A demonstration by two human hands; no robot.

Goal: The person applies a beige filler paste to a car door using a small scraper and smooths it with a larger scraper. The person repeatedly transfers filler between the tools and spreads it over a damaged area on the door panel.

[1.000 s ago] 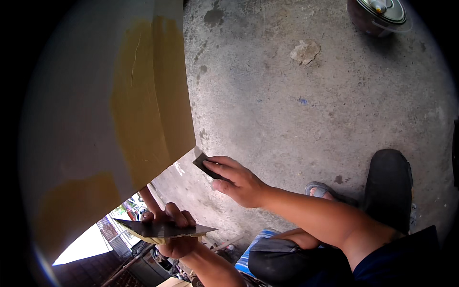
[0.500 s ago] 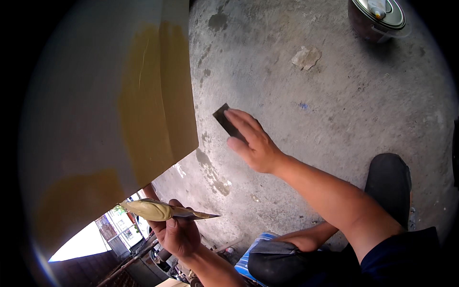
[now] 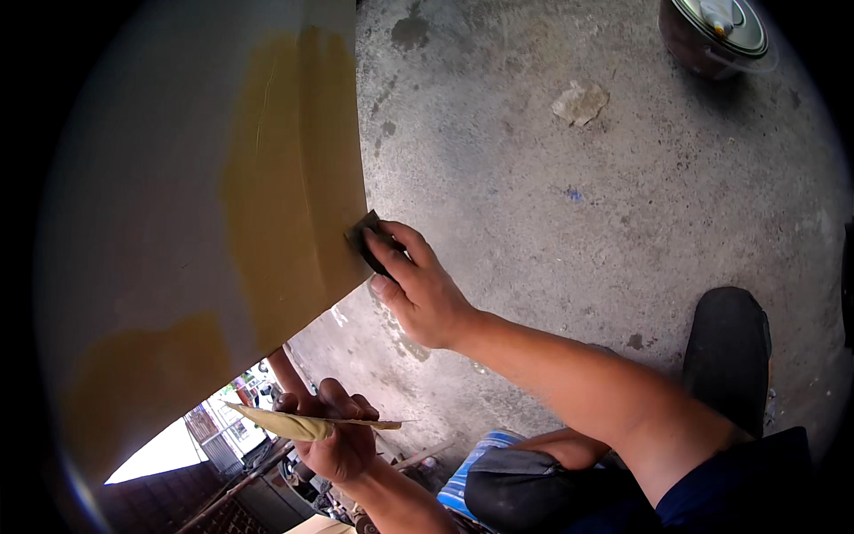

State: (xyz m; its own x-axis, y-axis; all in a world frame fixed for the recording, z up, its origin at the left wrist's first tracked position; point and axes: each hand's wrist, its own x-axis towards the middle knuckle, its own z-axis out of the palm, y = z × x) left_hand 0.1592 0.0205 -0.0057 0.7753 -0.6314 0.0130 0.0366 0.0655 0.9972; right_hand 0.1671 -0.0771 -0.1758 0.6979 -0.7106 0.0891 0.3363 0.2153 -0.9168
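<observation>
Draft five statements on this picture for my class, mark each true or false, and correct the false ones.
1. The right hand holds a dark scraper at the panel's edge. True.
2. The left hand is empty. False: it holds a thin sheet bearing yellow paste.
3. A tube lies on the bucket's lid. True.
4. The panel is grey all over. False: it also has yellowish patches.
5. A pale scrap lies on the floor. True.

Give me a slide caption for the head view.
Right hand holds a dark spreader at the edge of a yellow-patched panel; left hand holds a plate of yellowish paste.
</observation>
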